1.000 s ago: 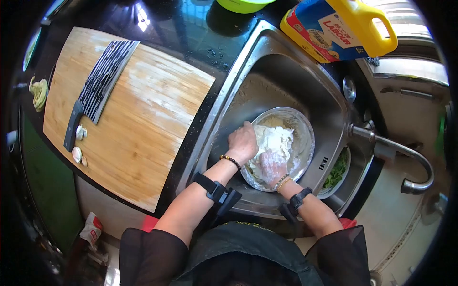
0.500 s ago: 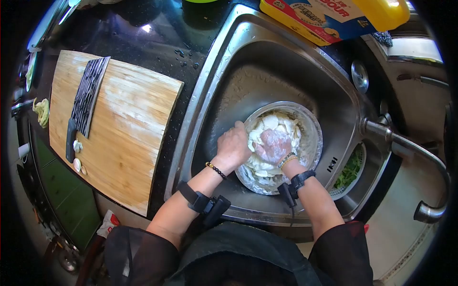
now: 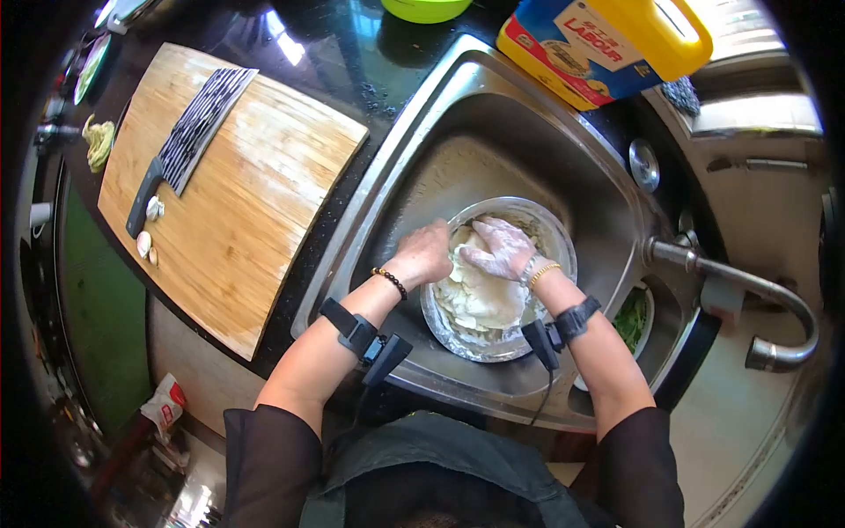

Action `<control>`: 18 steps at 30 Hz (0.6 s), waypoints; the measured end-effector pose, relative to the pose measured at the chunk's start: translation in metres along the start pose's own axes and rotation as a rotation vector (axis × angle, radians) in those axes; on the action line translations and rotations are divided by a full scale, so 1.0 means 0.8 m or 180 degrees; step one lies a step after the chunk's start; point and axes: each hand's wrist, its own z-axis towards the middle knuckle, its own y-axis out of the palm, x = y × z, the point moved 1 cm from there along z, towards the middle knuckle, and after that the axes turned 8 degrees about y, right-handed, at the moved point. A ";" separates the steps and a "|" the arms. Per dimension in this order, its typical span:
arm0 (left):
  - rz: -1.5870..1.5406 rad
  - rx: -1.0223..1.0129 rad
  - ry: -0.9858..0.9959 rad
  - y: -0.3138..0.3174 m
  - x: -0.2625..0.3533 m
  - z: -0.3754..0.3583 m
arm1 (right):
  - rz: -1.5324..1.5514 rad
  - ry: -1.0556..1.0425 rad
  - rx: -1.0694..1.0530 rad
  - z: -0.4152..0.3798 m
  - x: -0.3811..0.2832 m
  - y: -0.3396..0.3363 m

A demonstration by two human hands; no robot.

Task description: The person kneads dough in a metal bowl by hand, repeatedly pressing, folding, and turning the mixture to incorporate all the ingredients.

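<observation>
A round metal bowl [image 3: 563, 251] sits inside the steel sink, its walls smeared with flour. White, rough-surfaced dough [image 3: 482, 299] fills much of it. My left hand [image 3: 424, 253] is closed on the bowl's left rim, thumb and fingers at the edge. Inside the bowl, my right hand [image 3: 500, 250] is coated with flour and rests at the far side of the dough. Its thumb is spread away from the fingers, touching the dough; the fingertips are partly hidden.
Left of the sink [image 3: 440, 167] lies a wooden cutting board [image 3: 255, 194] with a cleaver [image 3: 211, 123] and garlic cloves [image 3: 144, 245]. A yellow jug [image 3: 607, 48] stands behind the sink. At right are a faucet [image 3: 748, 277] and a colander of greens [image 3: 630, 321].
My right hand has moved from over the middle of the dough to its far edge, and the thumb has spread. The dough shows more openly. My left hand stays on the rim.
</observation>
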 end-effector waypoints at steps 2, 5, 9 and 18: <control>0.0020 -0.0005 -0.0050 -0.001 -0.002 0.000 | -0.0266 -0.0001 -0.0393 0.031 -0.018 -0.004; 0.0056 0.0074 0.0157 0.001 -0.005 0.002 | -0.0953 -0.0053 -0.1106 0.065 -0.028 0.013; -0.0109 0.0206 0.0166 -0.003 -0.003 -0.002 | -0.0853 -0.0201 -0.1332 0.075 -0.010 0.040; -0.0017 0.0125 0.0166 -0.003 -0.003 -0.002 | 0.0529 -0.1121 -0.0185 -0.065 0.042 -0.009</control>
